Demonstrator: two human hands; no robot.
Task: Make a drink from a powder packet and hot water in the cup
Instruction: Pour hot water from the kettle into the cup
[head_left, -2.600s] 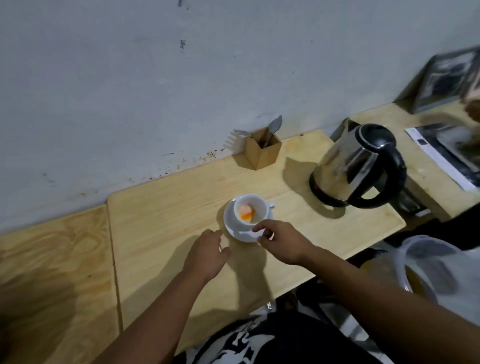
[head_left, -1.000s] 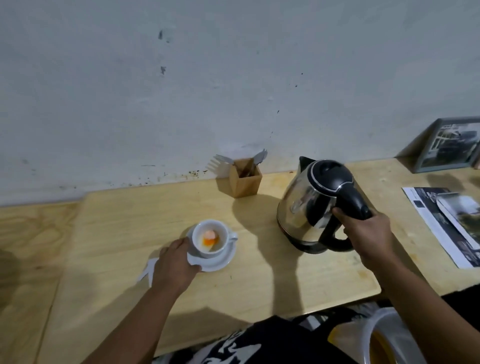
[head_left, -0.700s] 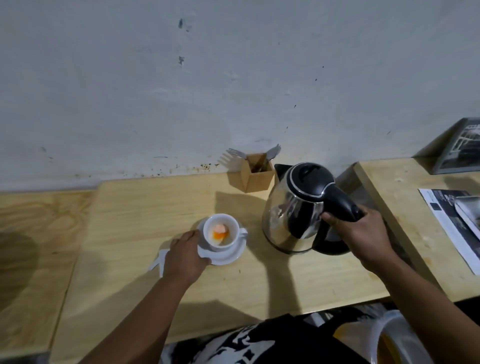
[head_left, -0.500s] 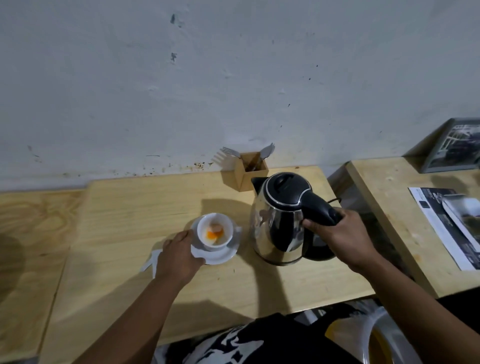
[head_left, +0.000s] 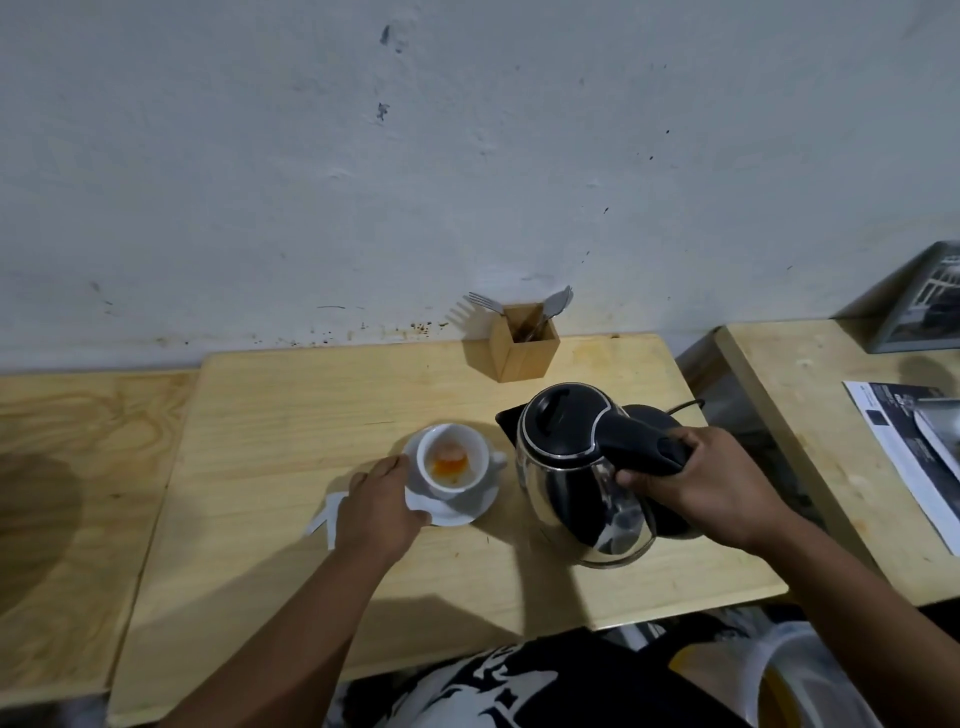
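From the head view, the right hand (head_left: 714, 488) is clenched around the black handle of a steel electric kettle (head_left: 582, 478), fingers wrapped fully over the grip; the kettle's lid is down and its spout points left toward the cup. Whether the kettle's base touches the desk (head_left: 291, 415) cannot be told. The left hand (head_left: 379, 512) lies loosely curled, fingers (head_left: 387, 470) touching the left rim of the white saucer (head_left: 467, 512), not closed around anything. On the saucer stands a small white cup (head_left: 453, 461) with its handle to the right, holding a heap of orange powder (head_left: 450, 462). Just beside the left hand, partly under it, lies a white torn packet (head_left: 324, 517) flat on the desk. Near the wall, a square wooden cutlery holder (head_left: 524, 351) carries a fork and a spoon. On the neighbouring desk to the right lies a printed magazine (head_left: 904, 457).
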